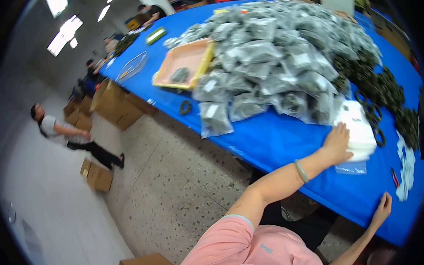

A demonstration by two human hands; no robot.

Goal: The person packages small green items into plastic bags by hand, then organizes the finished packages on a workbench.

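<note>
My left hand (337,144), with a bangle on the wrist, rests with its fingers apart on the near side of a stack of white sheets or bags (356,125). A clear plastic bag (352,168) sticks out under the stack. My right hand (383,209) is at the table's near edge, its fingers curled together and nothing visible in them. Packed clear bags (275,60) with grey-green contents form a large heap beyond the stack. Dark green rings (383,91) are piled beside it. A red-handled tool (395,178) lies near a pale crumpled strip (407,165).
A pink-lined tray (181,63) holding one packet stands on the blue table (268,147), with a single green ring (185,107) near the left edge. A wire rack (132,66) lies farther off. Cardboard boxes (115,105) and a standing person (65,130) are at left; others sit beyond.
</note>
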